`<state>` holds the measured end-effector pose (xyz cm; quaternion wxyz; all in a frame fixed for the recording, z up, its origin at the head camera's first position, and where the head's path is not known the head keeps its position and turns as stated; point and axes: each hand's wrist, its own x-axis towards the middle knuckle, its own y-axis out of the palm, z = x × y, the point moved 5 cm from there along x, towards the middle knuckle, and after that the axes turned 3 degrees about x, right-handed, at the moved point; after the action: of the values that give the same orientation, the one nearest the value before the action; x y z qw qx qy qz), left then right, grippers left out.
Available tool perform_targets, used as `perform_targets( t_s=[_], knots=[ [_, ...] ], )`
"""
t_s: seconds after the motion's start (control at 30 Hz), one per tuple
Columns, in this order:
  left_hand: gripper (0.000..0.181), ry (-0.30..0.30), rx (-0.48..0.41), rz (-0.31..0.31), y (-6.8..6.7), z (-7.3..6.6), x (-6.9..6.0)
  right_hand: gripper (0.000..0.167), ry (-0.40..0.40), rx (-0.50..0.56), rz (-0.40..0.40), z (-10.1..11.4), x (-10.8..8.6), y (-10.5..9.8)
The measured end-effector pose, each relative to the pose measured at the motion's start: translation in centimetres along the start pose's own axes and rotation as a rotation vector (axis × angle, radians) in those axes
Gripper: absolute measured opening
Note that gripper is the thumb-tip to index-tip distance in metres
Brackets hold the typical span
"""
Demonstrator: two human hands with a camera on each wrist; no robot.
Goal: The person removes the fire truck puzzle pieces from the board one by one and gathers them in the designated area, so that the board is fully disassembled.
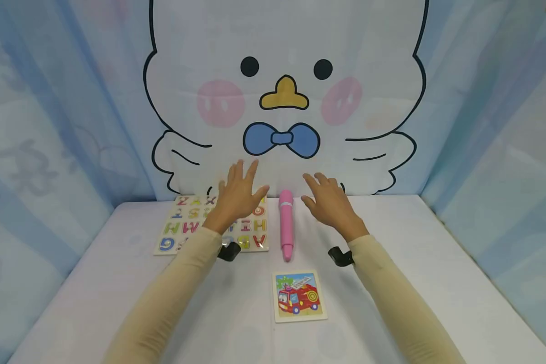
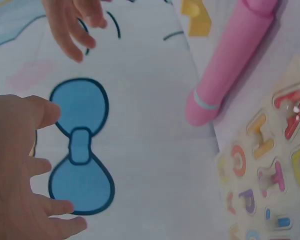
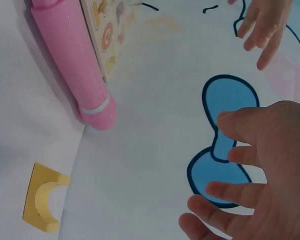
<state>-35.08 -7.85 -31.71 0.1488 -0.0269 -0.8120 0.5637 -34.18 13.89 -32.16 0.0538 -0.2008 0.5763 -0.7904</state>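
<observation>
My left hand (image 1: 238, 197) hovers over the alphabet board (image 1: 169, 218), fingers spread and holding nothing. Several colourful letters sit in that board; my hand and sleeve cover part of it. Right of a thick pink pen-shaped object (image 1: 286, 222), my right hand (image 1: 331, 206) is raised with relaxed, parted fingers and nothing in it. The pink object lies lengthwise between both hands, touched by neither. Nearer me is a square fire-truck picture puzzle (image 1: 299, 297). A yellow arch block (image 3: 34, 192) shows in the right wrist view; in the head view my right hand hides it.
Behind the white table (image 1: 236, 328) hangs a curtain (image 1: 373, 60) printed with a chick and a blue bow tie. Blue-and-white curtains also flank both sides. A black wrist mount (image 1: 229, 251) sits by my left cuff, and another black mount (image 1: 341, 257) by my right.
</observation>
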Motion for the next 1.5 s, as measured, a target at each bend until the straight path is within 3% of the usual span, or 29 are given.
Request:
perform_targets(
  t_s=[0.13, 0.23, 0.33, 0.43, 0.5, 0.6, 0.73, 0.97, 1.2, 1.5],
  knots=[
    [0.069, 0.144, -0.099, 0.022, 0.0, -1.6, -3.8, 0.055, -0.084, 0.103, 0.001, 1.1, -2.4, 0.0],
    [0.065, 0.230, -0.118, 0.085, 0.6, -2.7, -6.8, 0.052, -0.150, 0.164, 0.064, 2.0, -4.4, 0.4],
    [0.063, 0.281, -0.090, 0.191, 2.0, -3.2, -9.7, 0.046, -0.209, 0.212, 0.175, 2.9, -6.2, 1.4],
    [0.064, 0.315, -0.017, 0.342, 4.0, -3.0, -12.3, 0.041, -0.255, 0.270, 0.315, 3.9, -7.6, 3.0],
    [0.064, 0.328, 0.036, 0.437, 5.3, -2.7, -13.7, 0.036, -0.272, 0.303, 0.400, 4.5, -8.4, 4.1],
    [0.063, 0.340, 0.085, 0.539, 7.0, -2.5, -15.2, 0.031, -0.289, 0.308, 0.462, 5.2, -9.0, 5.5],
    [0.061, 0.351, 0.096, 0.598, 8.1, -2.7, -16.2, 0.028, -0.313, 0.253, 0.480, 5.7, -9.3, 6.9],
    [0.057, 0.356, 0.122, 0.620, 8.6, -2.8, -16.8, 0.033, -0.352, 0.126, 0.491, 6.3, -9.5, 8.4],
    [0.056, 0.340, 0.090, 0.662, 8.8, -2.6, -17.1, 0.034, -0.341, 0.115, 0.494, 6.1, -9.9, 9.0],
    [0.059, 0.334, 0.038, 0.673, 9.5, -2.8, -17.5, 0.035, -0.335, 0.179, 0.521, 5.6, -10.2, 8.7]
  ],
)
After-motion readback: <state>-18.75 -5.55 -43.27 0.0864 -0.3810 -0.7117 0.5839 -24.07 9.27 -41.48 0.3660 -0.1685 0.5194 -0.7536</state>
